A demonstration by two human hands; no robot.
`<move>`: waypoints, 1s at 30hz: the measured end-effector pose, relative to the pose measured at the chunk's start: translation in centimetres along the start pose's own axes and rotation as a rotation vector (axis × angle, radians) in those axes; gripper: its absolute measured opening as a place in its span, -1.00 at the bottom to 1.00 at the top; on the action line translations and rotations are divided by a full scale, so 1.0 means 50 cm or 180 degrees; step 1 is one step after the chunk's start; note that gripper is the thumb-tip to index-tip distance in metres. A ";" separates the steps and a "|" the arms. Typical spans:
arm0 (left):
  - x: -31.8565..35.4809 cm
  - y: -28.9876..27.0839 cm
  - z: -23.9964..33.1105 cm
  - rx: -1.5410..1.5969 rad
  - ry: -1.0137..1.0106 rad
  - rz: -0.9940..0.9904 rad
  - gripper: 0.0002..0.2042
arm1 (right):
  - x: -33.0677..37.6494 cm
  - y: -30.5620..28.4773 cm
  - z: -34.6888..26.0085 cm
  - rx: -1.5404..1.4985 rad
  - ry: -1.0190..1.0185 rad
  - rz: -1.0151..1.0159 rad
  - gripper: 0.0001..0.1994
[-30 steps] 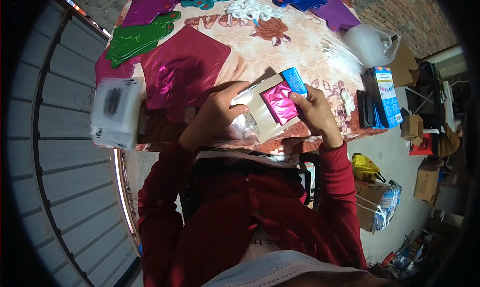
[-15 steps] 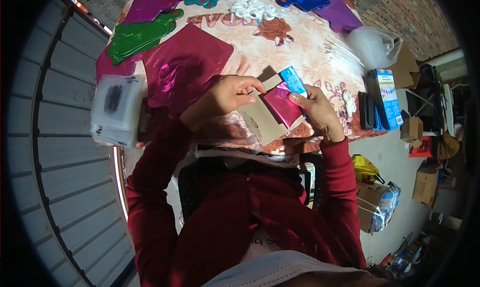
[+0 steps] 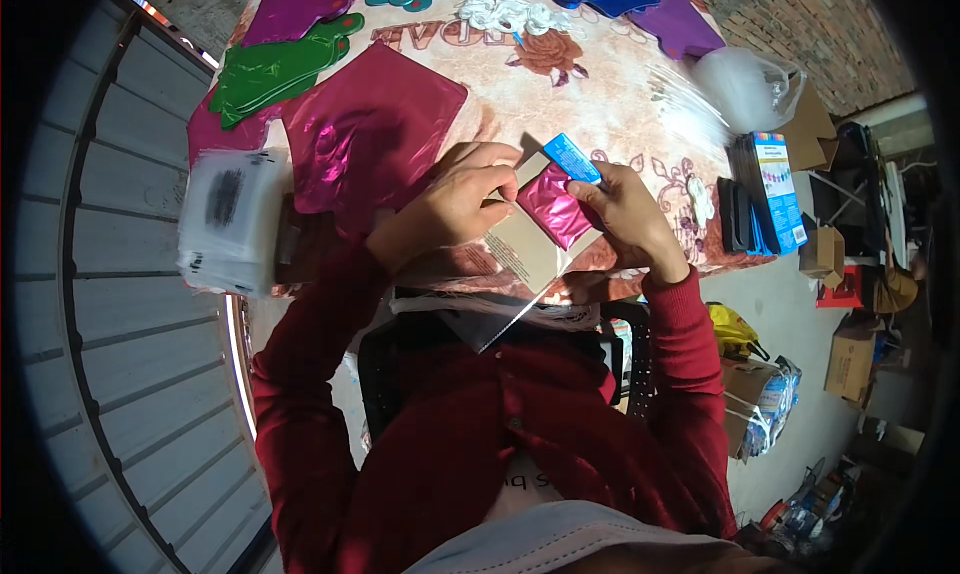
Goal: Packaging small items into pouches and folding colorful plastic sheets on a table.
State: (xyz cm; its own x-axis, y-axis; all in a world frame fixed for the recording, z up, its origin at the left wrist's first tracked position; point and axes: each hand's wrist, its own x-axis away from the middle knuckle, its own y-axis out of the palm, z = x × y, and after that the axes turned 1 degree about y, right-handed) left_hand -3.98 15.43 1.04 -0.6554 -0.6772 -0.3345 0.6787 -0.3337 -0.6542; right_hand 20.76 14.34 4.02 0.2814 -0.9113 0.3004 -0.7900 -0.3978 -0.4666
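A flat brown cardboard piece [image 3: 525, 242] is tilted between my hands over the table's near edge. Across it lies a folded shiny pink foil packet [image 3: 557, 209], with a blue printed card [image 3: 573, 158] showing at its upper end. My right hand [image 3: 632, 212] is closed around the right side, its thumb pressing the packet onto the cardboard. At the upper left edge of the cardboard, my left hand [image 3: 462, 196] has its fingers and thumb curled together; what they pinch, if anything, is hidden. A clear plastic sheet [image 3: 497, 324] with a bright edge hangs below the cardboard.
A large pink foil shape [image 3: 375, 124] lies left of centre, near green foil shapes [image 3: 285, 74]. A stack of clear plastic bags [image 3: 232, 209] is at the left edge. White string coils [image 3: 510, 14] lie far back. Blue printed packs [image 3: 775, 194] stand at right beside a plastic bag [image 3: 750, 89].
The cardboard and packet have shifted and turned slightly to the left. My left fingers have curled in more tightly. The plastic sheet's bright edge now shows below the cardboard.
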 end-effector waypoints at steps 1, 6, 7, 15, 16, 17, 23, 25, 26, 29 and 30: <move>0.002 0.001 0.004 -0.0166 -0.0016 0.0097 -0.90 | 0.002 0.005 0.001 -0.0005 0.0015 0.0014 -0.77; 0.007 0.004 0.001 0.0057 0.0048 0.0074 -0.89 | 0.014 0.023 -0.011 0.0941 -0.0538 0.0595 -0.76; 0.008 0.003 0.001 0.0017 0.0130 0.0088 -0.89 | 0.015 0.026 -0.016 0.1132 -0.0549 0.0695 -0.76; 0.005 0.009 0.045 -0.0247 0.0232 -0.0006 -0.89 | 0.016 0.037 -0.025 0.1287 -0.0269 0.0774 -0.76; 0.005 0.013 0.051 -0.0355 0.0260 0.0020 -0.90 | 0.017 0.037 -0.026 0.1281 -0.0235 0.0766 -0.75; 0.005 0.016 0.054 -0.0354 0.0264 0.0013 -0.90 | 0.017 0.037 -0.025 0.1277 -0.0230 0.0771 -0.75; 0.014 0.036 0.057 -0.0353 0.0242 0.0361 -0.92 | 0.017 0.038 -0.025 0.1207 -0.0300 0.0778 -0.76; 0.017 0.037 0.059 -0.0312 0.0265 0.0385 -0.93 | 0.017 0.035 -0.025 0.1230 -0.0374 0.0753 -0.75; 0.017 0.036 0.060 -0.0313 0.0271 0.0379 -0.93 | 0.016 0.034 -0.025 0.1227 -0.0372 0.0760 -0.75; 0.017 0.038 0.059 -0.0714 0.0422 0.0439 -0.93 | 0.012 0.033 -0.023 0.1294 -0.0308 0.0712 -0.76; 0.018 0.042 0.059 -0.0968 0.0501 0.0554 -0.93 | 0.011 0.036 -0.020 0.1267 -0.0373 0.0753 -0.76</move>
State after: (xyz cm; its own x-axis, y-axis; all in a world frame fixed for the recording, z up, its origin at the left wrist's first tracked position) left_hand -2.17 12.19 1.34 -0.5979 -0.5896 -0.5430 0.6705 0.0033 -0.7419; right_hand 18.95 13.24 4.17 0.1966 -0.9785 0.0623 -0.5762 -0.1667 -0.8001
